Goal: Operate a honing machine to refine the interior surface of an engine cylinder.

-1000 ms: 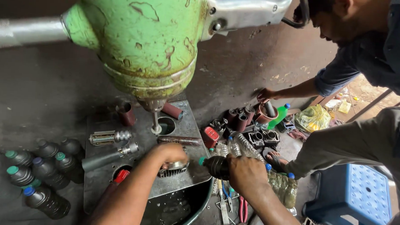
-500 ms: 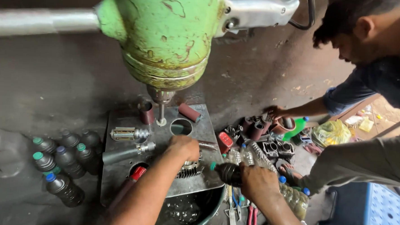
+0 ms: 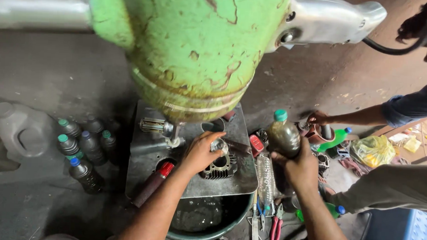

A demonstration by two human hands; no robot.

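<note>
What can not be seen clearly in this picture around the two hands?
- Head view: the tip of the green machine is hidden behind the left hand.
- What the left fingers pinch above the finned cylinder: too small, covered.
- The lower part of the dark bottle is hidden by the right hand.
- The basin below the metal plate: contents too dark, cut by the bottom edge.

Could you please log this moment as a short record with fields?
left hand: rests on a finned cylinder, fingers at a small metal part on top
right hand: grips a dark bottle with a green cap, upright
surface: metal plate over a green basin
overhead: green machine head
left side: capped bottles, grey jug
nearby: another person's hand at red parts; pliers on the floor
</note>
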